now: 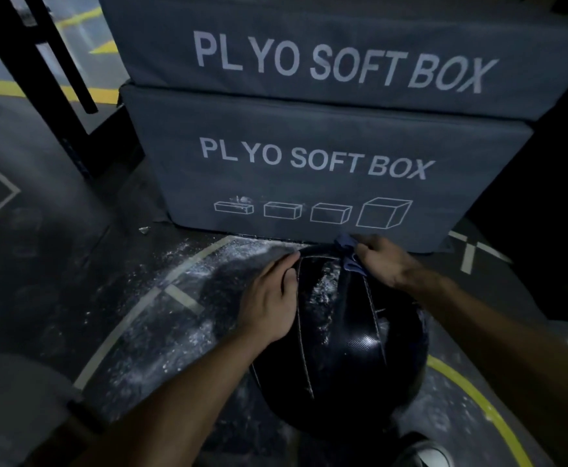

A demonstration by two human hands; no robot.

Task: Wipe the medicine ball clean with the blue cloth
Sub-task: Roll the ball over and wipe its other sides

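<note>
**Inspector:** Where is the ball?

**Assistant:** The medicine ball point(340, 345) sits on the floor point(73, 264), near the lower foam box point(309, 170). White dust point(323, 288) streaks its top, between the hands.

**Inspector:** And the hands?

**Assistant:** The left hand point(269, 301) lies flat on the ball's left side, fingers straight, steadying it. The right hand point(383, 261) pinches the blue cloth point(351, 256) at the far top. The dust lies just near and left of it; I judge the right hand is better placed.

You're looking at a dark floor point(56, 264) marked with painted lines and dusted with white powder point(181, 338). On it rest the black ball point(340, 358) and two stacked grey boxes point(309, 183).
</note>
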